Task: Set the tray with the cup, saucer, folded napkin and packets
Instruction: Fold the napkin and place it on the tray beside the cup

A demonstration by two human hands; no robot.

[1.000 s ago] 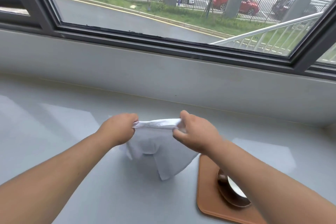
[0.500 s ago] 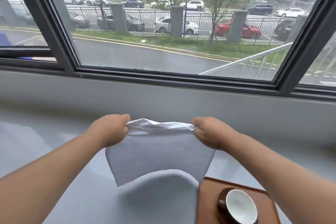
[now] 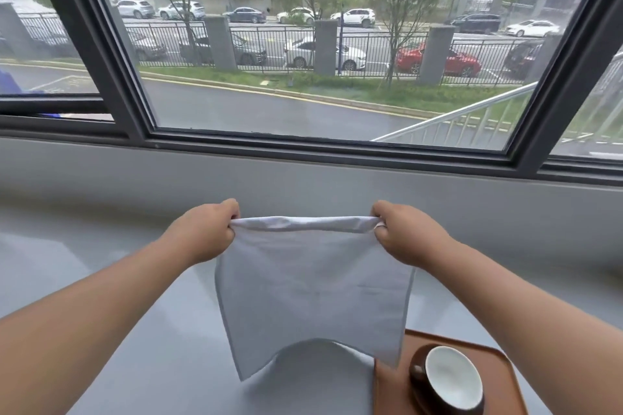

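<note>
Head view: the left hand [image 3: 202, 232] and the right hand [image 3: 406, 234] are both closed in a pinch on the napkin [image 3: 313, 293], one at each upper corner; the hands are spread well apart, so the top edge of the cloth is drawn taut between them

Position of the napkin: it is held in the air above the worktop [image 3: 101, 263], in front of the window [image 3: 320, 44]; it hangs as a single sheet from the top edge; its lower right corner hangs in front of the near left corner of the tray [image 3: 499, 364]; whether that corner touches the tray cannot be told

Orientation of the napkin: the taut top edge runs left to right, roughly parallel to the window sill; the sheet is close to square, so no long axis is marked; the free edge points downward toward the worktop, and its middle curves upward between the two lower corners

Task status, as a judgement: the cup [image 3: 450, 381] is already on the tray, at lower right of the view, with its opening upward; a dark rim below the cup suggests the saucer, but this cannot be confirmed; the napkin is unfolded, so the fold and the placement on the tray remain to be done; no packets are visible in this view, so that step is also taken as outstanding
</note>
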